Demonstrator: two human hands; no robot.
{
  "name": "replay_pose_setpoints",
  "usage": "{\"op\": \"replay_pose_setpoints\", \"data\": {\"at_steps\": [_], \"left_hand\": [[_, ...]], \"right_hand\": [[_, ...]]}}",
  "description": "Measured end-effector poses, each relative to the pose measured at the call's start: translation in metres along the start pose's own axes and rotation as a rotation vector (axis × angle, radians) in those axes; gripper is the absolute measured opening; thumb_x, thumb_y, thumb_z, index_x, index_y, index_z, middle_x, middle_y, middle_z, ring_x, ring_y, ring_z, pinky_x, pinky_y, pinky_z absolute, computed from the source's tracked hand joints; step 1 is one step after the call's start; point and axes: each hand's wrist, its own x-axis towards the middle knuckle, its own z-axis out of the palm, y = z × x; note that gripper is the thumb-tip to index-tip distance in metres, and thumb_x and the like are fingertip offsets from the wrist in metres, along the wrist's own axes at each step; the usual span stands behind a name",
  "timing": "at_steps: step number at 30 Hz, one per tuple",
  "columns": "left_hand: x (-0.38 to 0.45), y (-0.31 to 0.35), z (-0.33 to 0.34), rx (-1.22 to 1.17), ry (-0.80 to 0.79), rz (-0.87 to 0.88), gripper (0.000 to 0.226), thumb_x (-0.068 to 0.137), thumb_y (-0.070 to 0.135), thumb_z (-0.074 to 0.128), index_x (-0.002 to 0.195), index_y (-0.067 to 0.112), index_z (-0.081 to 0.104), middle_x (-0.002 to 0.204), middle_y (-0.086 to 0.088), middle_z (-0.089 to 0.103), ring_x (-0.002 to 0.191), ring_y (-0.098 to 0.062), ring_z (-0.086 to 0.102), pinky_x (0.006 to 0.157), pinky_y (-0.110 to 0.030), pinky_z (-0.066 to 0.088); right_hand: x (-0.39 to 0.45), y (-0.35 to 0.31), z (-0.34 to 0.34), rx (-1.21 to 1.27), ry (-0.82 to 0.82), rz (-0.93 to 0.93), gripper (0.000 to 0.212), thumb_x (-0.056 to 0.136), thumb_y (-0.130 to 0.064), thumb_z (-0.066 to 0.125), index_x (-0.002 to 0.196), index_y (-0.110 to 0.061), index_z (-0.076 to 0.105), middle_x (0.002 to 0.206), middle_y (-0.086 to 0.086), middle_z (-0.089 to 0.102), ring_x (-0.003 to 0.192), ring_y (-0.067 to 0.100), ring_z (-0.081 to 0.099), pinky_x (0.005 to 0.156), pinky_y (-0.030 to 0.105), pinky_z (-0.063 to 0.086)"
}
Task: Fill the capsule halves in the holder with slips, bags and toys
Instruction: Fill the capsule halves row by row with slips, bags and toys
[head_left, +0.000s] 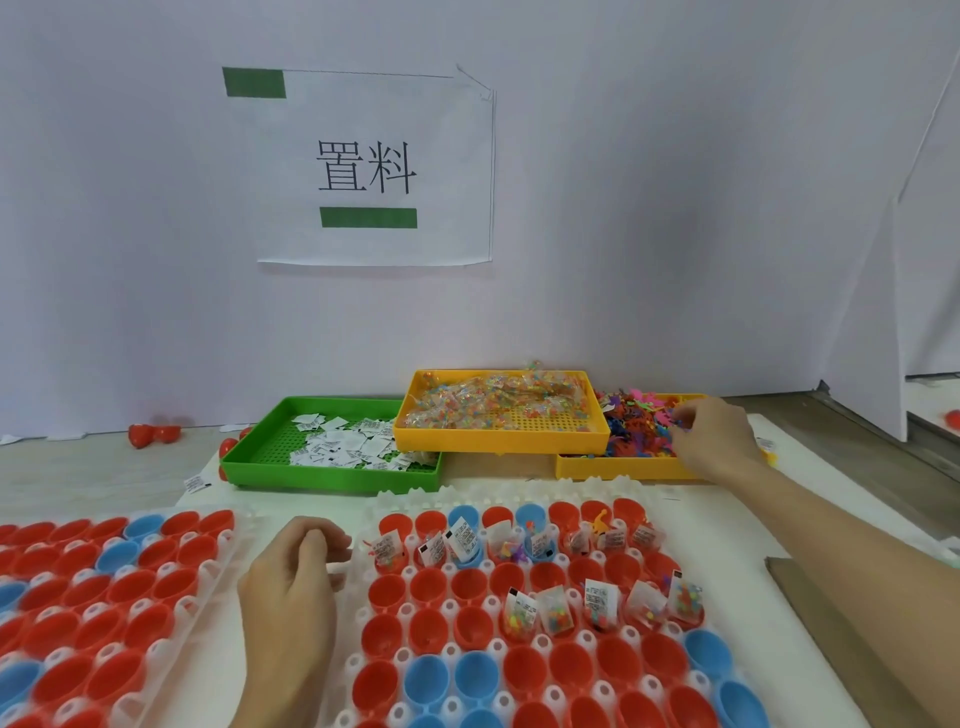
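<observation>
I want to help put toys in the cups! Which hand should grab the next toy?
Probably the right hand: it is already reaching into the toy tray. The left hand rests at the holder, far from the toys.

The left hand (291, 587) rests low with fingers loosely curled. The right arm is stretched forward, and the right hand (714, 436) seems to pinch something.

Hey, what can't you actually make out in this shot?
- Head view: right hand covers its fingertips in the toy tray; any grip hidden.
- Print on slips: too small.
- Left holder: cut off by frame edge.
- Left hand: palm side hidden.
</observation>
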Motion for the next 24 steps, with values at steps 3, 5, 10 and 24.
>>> {"op": "replay_pose_setpoints", "data": {"at_steps": [3,5,10,24], "left_hand": [[0.0,0.001,0.0,0.018,0.001,0.018,0.045,0.095,-0.001,0.04,0.064,0.021,0.064,0.072,0.0,0.067,0.079,-0.027,0.064,0.063,-0.038,0.05],[-0.001,0.002,0.0,0.025,-0.004,0.029,0.042,0.094,0.004,0.041,0.065,0.023,0.064,0.073,0.001,0.066,0.079,-0.026,0.063,0.063,-0.038,0.05],[-0.001,0.003,0.0,0.044,-0.007,0.03,0.035,0.091,0.014,0.04,0.066,0.025,0.063,0.074,0.003,0.066,0.077,-0.023,0.062,0.06,-0.037,0.049],[0.0,0.001,-0.001,0.041,0.002,0.011,0.031,0.08,0.027,0.037,0.066,0.022,0.064,0.072,0.001,0.066,0.07,-0.022,0.061,0.063,-0.042,0.047]], "right_hand": [[0.01,0.0,0.007,-0.084,-0.022,-0.042,0.021,0.093,-0.02,0.067,0.11,-0.008,0.072,0.107,0.012,0.072,0.097,0.029,0.064,0.086,0.043,0.055],[0.014,0.0,0.01,-0.105,-0.071,-0.046,0.016,0.092,-0.021,0.069,0.101,-0.008,0.073,0.094,0.01,0.072,0.083,0.025,0.063,0.079,0.041,0.056],[0.016,-0.003,0.01,-0.083,-0.09,-0.057,0.011,0.086,-0.011,0.073,0.079,-0.017,0.067,0.093,0.009,0.071,0.081,0.023,0.06,0.073,0.036,0.052],[-0.012,-0.002,-0.011,0.475,0.216,0.012,0.017,0.088,-0.017,0.074,0.101,-0.006,0.078,0.088,0.003,0.072,0.076,0.014,0.065,0.08,0.035,0.055]]}}
